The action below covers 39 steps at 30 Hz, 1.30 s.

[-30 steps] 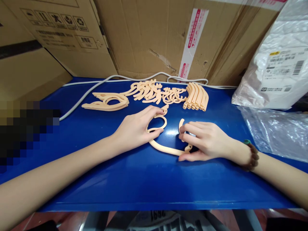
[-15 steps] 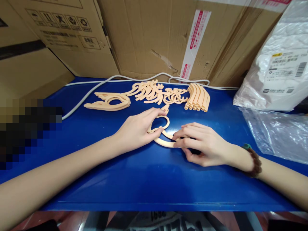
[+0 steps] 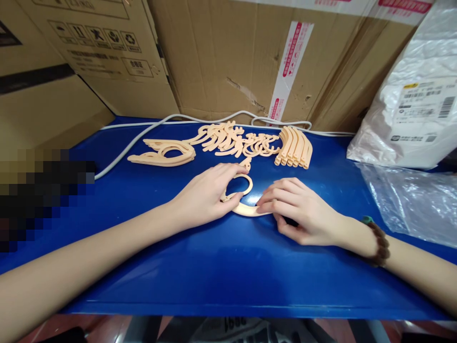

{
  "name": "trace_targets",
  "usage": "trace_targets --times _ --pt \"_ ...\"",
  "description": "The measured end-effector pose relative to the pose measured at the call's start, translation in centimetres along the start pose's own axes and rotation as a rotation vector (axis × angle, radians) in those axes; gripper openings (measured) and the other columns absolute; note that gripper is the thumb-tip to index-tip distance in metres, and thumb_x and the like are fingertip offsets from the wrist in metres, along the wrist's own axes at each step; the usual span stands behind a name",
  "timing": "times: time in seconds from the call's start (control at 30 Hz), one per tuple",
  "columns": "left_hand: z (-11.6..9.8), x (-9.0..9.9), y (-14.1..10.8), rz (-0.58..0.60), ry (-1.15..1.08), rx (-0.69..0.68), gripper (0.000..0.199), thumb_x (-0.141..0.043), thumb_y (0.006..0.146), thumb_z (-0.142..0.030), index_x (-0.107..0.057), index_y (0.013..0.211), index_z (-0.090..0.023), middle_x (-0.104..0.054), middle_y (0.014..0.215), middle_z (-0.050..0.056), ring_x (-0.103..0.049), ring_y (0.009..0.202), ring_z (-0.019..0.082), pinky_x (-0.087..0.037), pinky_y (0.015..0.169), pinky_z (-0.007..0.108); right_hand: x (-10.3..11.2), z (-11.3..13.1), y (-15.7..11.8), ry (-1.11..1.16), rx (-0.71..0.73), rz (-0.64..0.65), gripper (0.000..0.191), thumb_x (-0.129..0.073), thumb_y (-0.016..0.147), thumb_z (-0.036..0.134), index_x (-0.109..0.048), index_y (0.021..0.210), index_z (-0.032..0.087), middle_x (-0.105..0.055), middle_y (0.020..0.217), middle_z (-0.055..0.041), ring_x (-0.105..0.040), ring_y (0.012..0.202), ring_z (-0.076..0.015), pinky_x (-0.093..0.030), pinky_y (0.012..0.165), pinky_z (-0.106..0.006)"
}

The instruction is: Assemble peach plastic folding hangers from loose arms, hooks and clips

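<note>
Between my hands, low over the blue table, is a peach-coloured plastic folding hanger with a round loop at its middle. My left hand grips its left side and loop, thumb in front, fingers over the top by a small end piece. My right hand pinches the curved arm at the right; its fingertips cover that end. Beyond them lie a folded stack of hangers, a heap of short curved pieces, some hook pieces and a row of curved arms.
A white cable runs along the back of the blue table. Cardboard boxes stand behind it. At the right are a white parcel bag and a clear plastic bag.
The hanger's two curved arms, spread apart before, now lie together as one. My right hand has turned slightly while holding them; my left hand keeps its hold.
</note>
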<state>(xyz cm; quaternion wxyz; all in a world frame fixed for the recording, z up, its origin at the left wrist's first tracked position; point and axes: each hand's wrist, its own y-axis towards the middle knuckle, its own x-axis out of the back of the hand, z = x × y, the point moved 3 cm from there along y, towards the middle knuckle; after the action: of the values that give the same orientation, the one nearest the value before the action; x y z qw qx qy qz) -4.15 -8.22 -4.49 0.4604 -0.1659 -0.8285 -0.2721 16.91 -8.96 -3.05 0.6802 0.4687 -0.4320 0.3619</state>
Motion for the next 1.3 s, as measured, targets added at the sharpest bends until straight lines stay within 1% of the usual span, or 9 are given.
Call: trace_targets --times 0.2,0.4,0.57,0.63,0.7,0.77,0.9,1.07,1.3 --pt "-0.2 0.0 0.0 -0.002 0.011 -0.006 0.035 -0.051 0.093 -0.032 -0.052 0.126 -0.019 -0.06 0.134 0.009 -0.056 0.124 0.025 -0.046 0.104 0.041 0.0 0.0 -0.1 -0.014 0.009 0.009 0.035 -0.05 0.086 0.005 -0.061 0.116 0.018 -0.068 0.114 -0.0061 -0.054 0.108 -0.0217 -0.04 0.096 -0.04" --pt "-0.1 0.1 0.2 0.012 0.022 0.002 0.036 -0.049 0.094 -0.033 -0.053 0.126 -0.017 -0.061 0.134 0.01 -0.056 0.123 0.026 -0.045 0.104 0.043 0.0 -0.8 -0.4 -0.103 -0.083 -0.021 0.03 -0.048 0.089 0.006 -0.062 0.114 0.016 -0.065 0.114 -0.0102 -0.053 0.11 -0.0231 -0.043 0.092 -0.04" --pt "0.0 0.1 0.1 0.025 0.049 0.002 0.036 -0.049 0.094 -0.03 -0.051 0.127 -0.017 -0.062 0.134 0.007 -0.054 0.126 0.025 -0.025 0.117 0.055 -0.1 -1.4 -0.5 -0.191 -0.144 -0.068 0.024 -0.049 0.093 0.012 -0.061 0.113 0.016 -0.064 0.107 -0.01 -0.054 0.098 -0.0225 -0.043 0.082 -0.038" --pt "0.0 0.1 0.1 0.04 0.026 0.017 0.036 -0.047 0.094 -0.029 -0.05 0.129 -0.018 -0.062 0.134 0.006 -0.054 0.127 0.024 -0.02 0.119 0.056 -0.1 -1.4 -0.5 -0.203 -0.153 -0.07 0.022 -0.049 0.094 0.014 -0.061 0.112 0.016 -0.063 0.101 -0.0096 -0.053 0.09 -0.0212 -0.043 0.078 -0.036" --pt "-0.1 0.1 0.0 0.053 0.004 0.017 0.036 -0.045 0.095 -0.027 -0.05 0.13 -0.019 -0.063 0.133 0.005 -0.055 0.125 0.023 -0.022 0.118 0.054 -0.1 -1.4 -0.4 -0.209 -0.153 -0.063 0.021 -0.048 0.095 0.015 -0.062 0.11 0.016 -0.063 0.096 -0.0086 -0.053 0.085 -0.02 -0.041 0.074 -0.034" --pt "-0.1 0.1 0.0 0.048 -0.006 0.012 0.036 -0.043 0.094 -0.023 -0.051 0.129 -0.019 -0.064 0.131 0.005 -0.056 0.123 0.023 -0.03 0.115 0.049 0.0 -1.3 -0.3 -0.2 -0.152 -0.052 0.02 -0.047 0.096 0.015 -0.062 0.109 0.016 -0.063 0.093 -0.0076 -0.053 0.082 -0.0191 -0.04 0.072 -0.033" --pt "0.4 0.1 0.1 0.023 -0.026 -0.01 0.04 -0.034 0.093 -0.012 -0.055 0.126 -0.02 -0.065 0.129 0.003 -0.059 0.116 0.021 -0.045 0.099 0.037 0.0 -1.1 -0.2 -0.171 -0.157 -0.036 0.018 -0.049 0.096 0.019 -0.061 0.109 0.015 -0.065 0.095 -0.0068 -0.055 0.084 -0.0187 -0.039 0.075 -0.034" --pt "1.3 -0.4 0.2 -0.01 -0.03 -0.099 0.036 -0.037 0.095 -0.011 -0.056 0.124 -0.024 -0.065 0.127 0.001 -0.06 0.114 0.018 -0.046 0.095 0.033 0.1 -1.0 -0.2 -0.164 -0.167 -0.048 0.016 -0.051 0.097 0.023 -0.061 0.108 0.015 -0.066 0.098 -0.0061 -0.057 0.088 -0.0186 -0.039 0.078 -0.034" --pt "1.5 -0.3 0.2 -0.054 -0.124 -0.06 0.039 -0.041 0.096 -0.012 -0.047 0.134 -0.022 -0.057 0.133 0.005 -0.055 0.122 0.016 -0.045 0.105 0.031 0.1 -1.1 -0.1 -0.159 -0.193 -0.05 0.021 -0.051 0.099 0.027 -0.06 0.114 0.015 -0.066 0.106 -0.008 -0.059 0.095 -0.0197 -0.041 0.082 -0.035"
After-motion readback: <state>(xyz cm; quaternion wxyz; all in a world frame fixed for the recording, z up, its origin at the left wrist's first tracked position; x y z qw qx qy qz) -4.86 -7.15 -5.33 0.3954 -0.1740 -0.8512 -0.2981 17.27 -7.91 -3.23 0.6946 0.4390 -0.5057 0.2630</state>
